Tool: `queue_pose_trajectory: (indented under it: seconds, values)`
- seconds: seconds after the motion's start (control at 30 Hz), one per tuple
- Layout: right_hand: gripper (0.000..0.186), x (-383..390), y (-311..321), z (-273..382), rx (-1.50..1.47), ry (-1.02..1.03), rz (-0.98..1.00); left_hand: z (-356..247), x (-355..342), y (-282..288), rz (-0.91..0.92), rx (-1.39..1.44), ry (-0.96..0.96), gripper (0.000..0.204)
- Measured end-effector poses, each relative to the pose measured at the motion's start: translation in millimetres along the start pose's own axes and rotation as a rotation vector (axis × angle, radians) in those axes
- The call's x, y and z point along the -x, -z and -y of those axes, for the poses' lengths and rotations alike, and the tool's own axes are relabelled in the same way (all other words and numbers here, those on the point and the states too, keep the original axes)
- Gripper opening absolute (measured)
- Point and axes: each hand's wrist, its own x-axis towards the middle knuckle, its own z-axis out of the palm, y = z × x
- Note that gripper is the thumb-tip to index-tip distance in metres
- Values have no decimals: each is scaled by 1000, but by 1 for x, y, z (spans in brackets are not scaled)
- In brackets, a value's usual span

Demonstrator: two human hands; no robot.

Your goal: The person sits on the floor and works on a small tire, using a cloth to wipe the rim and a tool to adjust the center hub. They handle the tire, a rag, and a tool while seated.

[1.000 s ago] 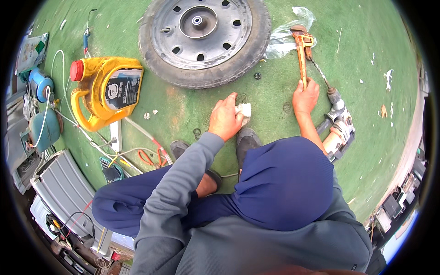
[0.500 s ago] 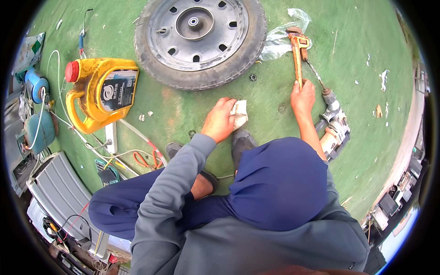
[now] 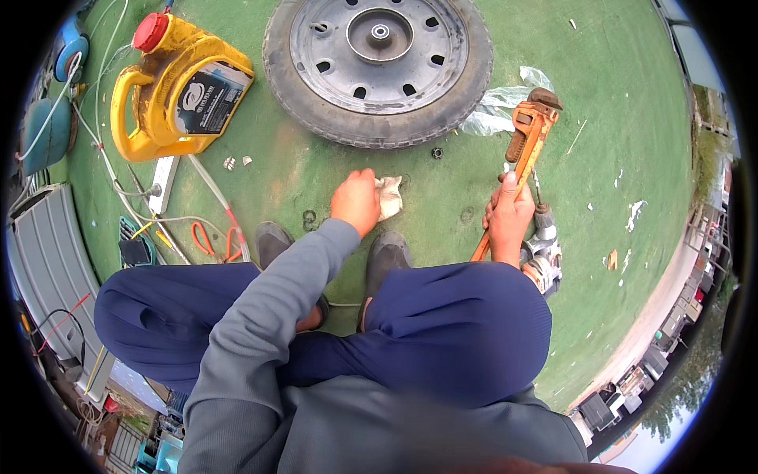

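Note:
My left hand point(image 3: 357, 203) is closed on a crumpled whitish cloth point(image 3: 390, 197), held in front of my shoes. To the right, my right hand point(image 3: 510, 220) grips the handle of an orange pipe wrench point(image 3: 534, 136), whose rusty jaw points up and away from me. A wheel with a black tyre point(image 3: 379, 126) and grey rim point(image 3: 332, 49) lies flat on the green floor beyond both hands. A small dark ring-shaped part point(image 3: 437, 153) sits close to the tyre's near edge. Partly behind my right hand lies a power drill point(image 3: 543, 251) with a long bit.
On the left stands a yellow jug point(image 3: 170, 95) with a red cap. Near it lie a white power strip point(image 3: 163, 183), hoses and orange-handled scissors point(image 3: 204, 238). A clear plastic bag point(image 3: 493, 110) lies beside the tyre. A grey case point(image 3: 51, 272) is at the far left.
The wrench has been raised off the floor, and my right hand now wraps round its handle nearer the head. My left hand still holds the cloth. The view has shifted.

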Motion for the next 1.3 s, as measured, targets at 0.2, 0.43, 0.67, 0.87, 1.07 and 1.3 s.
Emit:
queue_pose_trajectory:
  seconds: [0.2, 0.43, 0.67, 0.87, 1.07, 1.3]
  values:
    - [39, -43, -78, 34, 258, 288, 209, 1, -7, -1, 56, 18, -162, 27]
    - [33, -63, -149, 68, 565, 531, 183, -6, -9, 6, -143, -86, -82, 30]
    - [35, -67, -163, 56, 580, 528, 140, 13, -11, -5, -167, -86, -160, 20]
    - [37, -72, -167, 55, 555, 505, 140, 10, -2, 6, -131, -65, -181, 31]
    - [39, -76, -169, 79, 741, 602, 210, 2, 5, 14, -17, -87, -136, 44]
    - [32, -89, -171, 116, 1065, 735, 355, -1, 1, -3, -62, -113, -132, 41]
